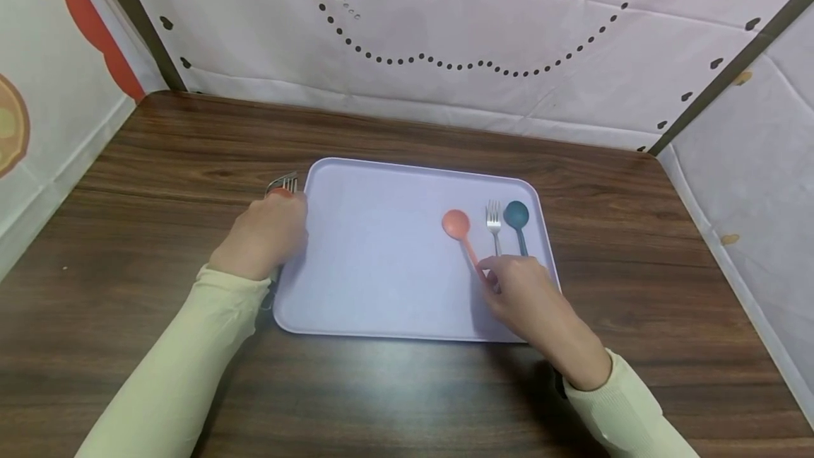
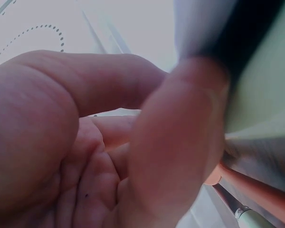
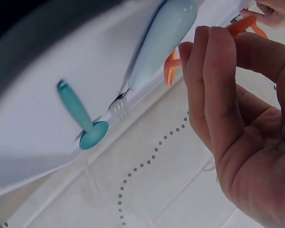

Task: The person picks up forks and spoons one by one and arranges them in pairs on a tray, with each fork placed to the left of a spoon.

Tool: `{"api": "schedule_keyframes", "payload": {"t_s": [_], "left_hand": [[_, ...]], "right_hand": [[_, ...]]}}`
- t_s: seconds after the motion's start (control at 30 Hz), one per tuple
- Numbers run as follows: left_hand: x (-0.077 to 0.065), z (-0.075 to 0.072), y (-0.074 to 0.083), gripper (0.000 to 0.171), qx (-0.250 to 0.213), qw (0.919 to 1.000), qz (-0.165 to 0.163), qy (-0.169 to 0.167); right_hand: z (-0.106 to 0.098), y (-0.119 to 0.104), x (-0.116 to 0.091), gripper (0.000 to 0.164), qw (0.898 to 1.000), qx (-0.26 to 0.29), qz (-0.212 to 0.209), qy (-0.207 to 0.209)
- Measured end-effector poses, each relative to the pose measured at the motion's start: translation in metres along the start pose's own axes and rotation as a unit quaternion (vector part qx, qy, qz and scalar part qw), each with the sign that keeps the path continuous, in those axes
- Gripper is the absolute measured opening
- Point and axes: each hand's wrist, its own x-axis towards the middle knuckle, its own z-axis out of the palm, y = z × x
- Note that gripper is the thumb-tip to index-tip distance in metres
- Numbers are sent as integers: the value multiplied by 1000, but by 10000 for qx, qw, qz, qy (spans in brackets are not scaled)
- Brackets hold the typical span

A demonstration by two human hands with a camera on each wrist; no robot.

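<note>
A lavender tray (image 1: pixel 381 246) lies on the table. Over its right part, my right hand (image 1: pixel 524 295) pinches a coral spoon (image 1: pixel 456 224) by the handle, bowl pointing away from me. Right of this spoon on the tray are a fork (image 1: pixel 493 218) with a pale green handle (image 3: pixel 166 42) and a teal spoon (image 1: pixel 516 215). My left hand (image 1: pixel 263 235) is at the tray's left edge, over more cutlery; fork tines (image 1: pixel 290 182) show beyond it. In the left wrist view its thumb (image 2: pixel 175 142) and index finger meet; what lies between them is unclear.
Below the left hand, an orange handle (image 2: pixel 261 190) and a pale green handle (image 2: pixel 254 219) lie outside the tray. The dark wooden table (image 1: pixel 381 401) surrounds the tray. Patterned white sheets (image 1: pixel 496 13) hang at the back and both sides.
</note>
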Motion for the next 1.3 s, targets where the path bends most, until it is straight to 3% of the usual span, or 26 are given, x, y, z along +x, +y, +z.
{"api": "schedule_keyframes", "payload": {"t_s": [0.27,0.43,0.67,1.07,1.3], "left_hand": [[0,0,0,21,-2,10000,-23,-12],[1,1,1,21,-19,10000,6,-91],[2,0,1,19,28,9999,26,-116],[1,1,-1,21,8,9999,-2,-144],[1,1,-2,19,14,9999,-9,-135]], "right_hand": [[4,-6,6,12,9986,191,-38,-500],[8,-6,-2,13,9963,124,-566,-637],[13,-7,-11,20,9905,-232,-1311,-330],[19,-19,2,19,9910,-710,-1005,-523],[20,-21,8,17,9917,-702,-911,-569]]}}
